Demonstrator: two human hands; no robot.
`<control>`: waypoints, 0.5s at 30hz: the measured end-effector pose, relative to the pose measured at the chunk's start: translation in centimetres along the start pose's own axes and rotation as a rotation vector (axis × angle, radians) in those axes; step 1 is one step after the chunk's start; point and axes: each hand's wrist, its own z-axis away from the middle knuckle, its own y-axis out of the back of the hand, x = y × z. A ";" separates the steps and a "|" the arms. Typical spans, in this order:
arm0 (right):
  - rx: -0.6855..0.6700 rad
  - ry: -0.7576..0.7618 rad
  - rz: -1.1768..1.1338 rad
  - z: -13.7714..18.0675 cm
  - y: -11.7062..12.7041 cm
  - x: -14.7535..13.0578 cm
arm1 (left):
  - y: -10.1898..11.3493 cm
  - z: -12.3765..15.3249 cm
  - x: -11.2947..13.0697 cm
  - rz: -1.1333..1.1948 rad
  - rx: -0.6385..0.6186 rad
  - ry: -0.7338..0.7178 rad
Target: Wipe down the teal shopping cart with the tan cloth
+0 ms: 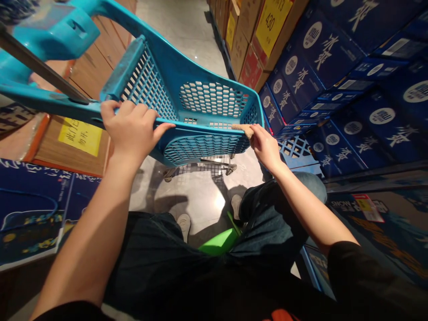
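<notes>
A blue plastic shopping cart (214, 93) with perforated basket walls stands in front of me, its near rim running left to right. My left hand (132, 122) is closed over that rim close to the handle end, thumb lying along the edge. At the other end of the rim, my right hand (264, 145) grips a tan cloth (245, 129), which drapes over the edge and touches it. The fingertips of my right hand are partly hidden by the cloth. Nothing shows inside the visible part of the basket.
Stacked blue cartons (321, 49) line the right side, beside brown boxes with a yellow price sign (273, 24). A wooden cabinet with a yellow notice (80, 136) stands left. Between my legs is a bright green object (219, 243), its kind unclear, on the shiny floor (203, 200).
</notes>
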 end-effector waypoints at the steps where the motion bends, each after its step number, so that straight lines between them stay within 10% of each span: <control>1: -0.004 0.018 -0.008 -0.3 -0.5 -0.7 | -0.3 0.1 -0.3 0.012 0.020 -0.037; 8: -0.160 0.213 0.038 -3.8 -2.2 -6.2 | -1.5 0.6 -1.7 0.030 0.130 -0.241; 15: -0.145 0.179 0.110 -4.0 0.1 -3.6 | -1.4 0.7 -1.1 -0.024 0.071 -0.128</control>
